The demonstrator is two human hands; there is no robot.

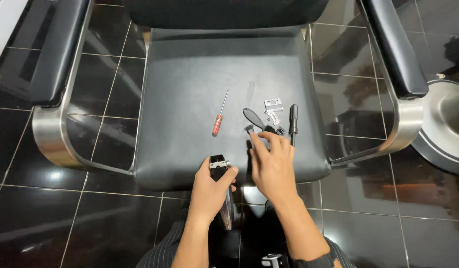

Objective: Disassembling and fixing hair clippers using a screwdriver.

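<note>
From the head camera we look down on a black barber chair, and we take its seat (189, 99) as our landmark. At the seat's front edge our left hand (209, 191) is wrapped around a black hair clipper (219, 168), fingers curled about its body and thumb on the side, so that its open metal head end points up over the seat. Our right hand (271, 164) lies flat and open, gripping nothing, its fingertips reaching onto a cluster of small parts at the front right of the seat.

In that cluster we see a dark oval-headed brush (252, 118), a small metal blade plate (273, 105) just beyond it, and a slim black stick-like tool (293, 121) on the right. A screwdriver (218, 123) with a red handle lies well apart from them, toward the seat's middle.

We judge the clipper rigid and fairly weighty for its size, with a smooth shell that could slip, so a full wrap around the middle of the body suits it, away from the exposed head. The blade plate looks thin, stiff and sharp-toothed; we would pinch it by its flat sides. The tiny pieces beside it are too small to identify, and would roll or slide easily on the slick seat.
</note>
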